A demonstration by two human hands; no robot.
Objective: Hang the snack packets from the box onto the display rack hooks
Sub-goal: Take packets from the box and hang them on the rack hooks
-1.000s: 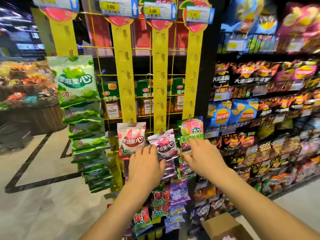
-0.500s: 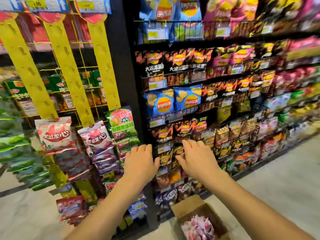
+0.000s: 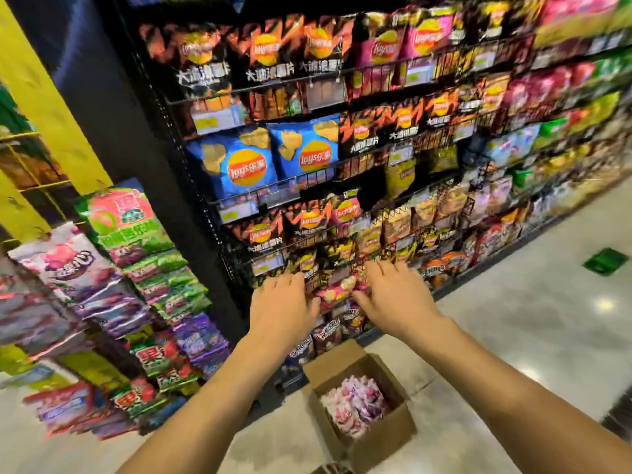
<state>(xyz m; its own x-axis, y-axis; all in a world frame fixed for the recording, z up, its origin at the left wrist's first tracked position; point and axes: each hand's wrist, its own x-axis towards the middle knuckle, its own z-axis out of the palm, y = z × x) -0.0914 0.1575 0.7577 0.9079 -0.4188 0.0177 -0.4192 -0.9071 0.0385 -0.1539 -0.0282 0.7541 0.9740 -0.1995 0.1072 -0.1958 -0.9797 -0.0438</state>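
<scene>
Both hands are out in front, palms down, holding nothing. Left hand and right hand have their fingers loosely spread, hovering in front of the low rows of the chip shelves. The cardboard box sits open on the floor below and between the forearms, well clear of the fingertips, with pink-and-white snack packets piled inside. The yellow display rack with hanging packets is off to the left, kinda blurry.
</scene>
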